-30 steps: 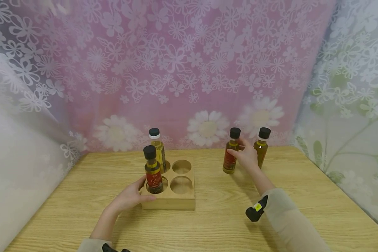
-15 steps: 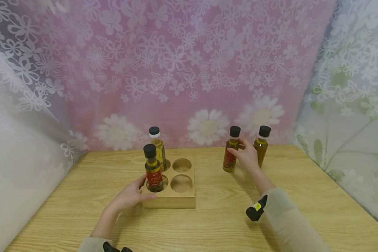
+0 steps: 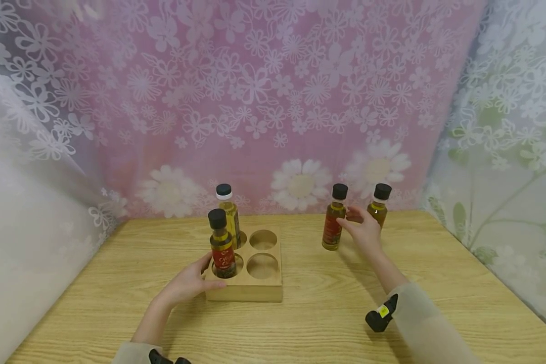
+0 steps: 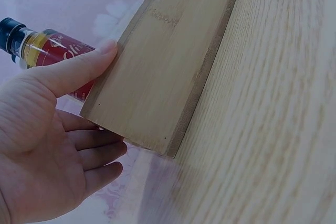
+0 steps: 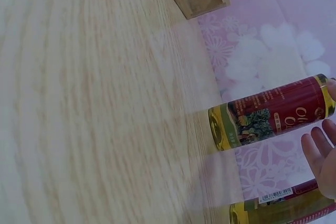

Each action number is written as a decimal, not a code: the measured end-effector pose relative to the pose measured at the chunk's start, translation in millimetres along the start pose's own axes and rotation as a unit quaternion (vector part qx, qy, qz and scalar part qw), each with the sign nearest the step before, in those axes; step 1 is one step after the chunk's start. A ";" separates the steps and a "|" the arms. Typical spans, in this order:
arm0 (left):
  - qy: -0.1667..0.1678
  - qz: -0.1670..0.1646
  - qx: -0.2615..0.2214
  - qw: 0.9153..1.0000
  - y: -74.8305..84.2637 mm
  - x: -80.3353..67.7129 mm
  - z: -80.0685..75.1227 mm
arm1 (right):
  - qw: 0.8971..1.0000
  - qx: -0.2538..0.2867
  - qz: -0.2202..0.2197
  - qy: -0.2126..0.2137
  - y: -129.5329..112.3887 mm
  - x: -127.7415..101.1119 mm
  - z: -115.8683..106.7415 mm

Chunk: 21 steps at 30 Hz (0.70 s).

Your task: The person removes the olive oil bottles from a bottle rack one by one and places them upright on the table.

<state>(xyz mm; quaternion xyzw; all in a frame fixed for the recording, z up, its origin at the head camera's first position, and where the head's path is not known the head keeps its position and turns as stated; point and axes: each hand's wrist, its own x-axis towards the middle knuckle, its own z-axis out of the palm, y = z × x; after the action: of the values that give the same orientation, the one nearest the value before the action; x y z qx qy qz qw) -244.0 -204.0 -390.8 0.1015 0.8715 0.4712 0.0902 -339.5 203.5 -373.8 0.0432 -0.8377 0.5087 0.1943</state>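
My left hand (image 3: pixel 185 283) grips the near-left corner of a wooden bottle holder (image 3: pixel 245 293), thumb on the front edge and fingers along the side. A red-labelled olive oil bottle (image 3: pixel 222 253) stands in the holder's near-left hole; behind it is a paler oil bottle (image 3: pixel 231 220) with a white-ringed black cap. On the table to the right, my right hand (image 3: pixel 365 233) is beside another red-labelled olive oil bottle (image 3: pixel 333 227), its fingers spread and not wrapped round it. A further dark-capped oil bottle (image 3: pixel 378 210) stands behind that hand, partly hidden.
The holder's two right-hand holes (image 3: pixel 262 265) hold no bottles. A wood-grain table (image 3: pixel 300 323) lies under everything. Pink floral cloth (image 3: pixel 273 101) hangs along the back, and pale patterned cloth (image 3: pixel 518 167) borders the right side.
My right hand has let go of the red-labelled bottle and drawn back slightly to the right. That bottle stays upright in place. The left hand and the holder have not moved.
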 end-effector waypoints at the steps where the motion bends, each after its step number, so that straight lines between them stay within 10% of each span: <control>1: 0.000 -0.001 0.001 1.000 -0.1 -0.2 -0.1 | 1.000 -0.008 -0.006 0.006 -0.8 -1.6 -0.6; 8: 0.000 -0.001 0.003 1.000 -0.9 -1.2 -1.2 | 0.998 -0.015 -0.046 0.030 -10.0 -7.6 -0.5; 21: 0.002 0.005 0.007 1.000 -1.6 2.1 0.1 | 0.993 0.054 -0.069 -0.074 -48.4 -17.8 25.8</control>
<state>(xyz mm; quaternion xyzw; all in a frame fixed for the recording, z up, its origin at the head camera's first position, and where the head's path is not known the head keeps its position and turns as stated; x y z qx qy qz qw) -246.2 -204.2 -392.3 0.1053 0.8746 0.4654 0.0857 -317.3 155.7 -350.4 0.1485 -0.8159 0.5342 0.1640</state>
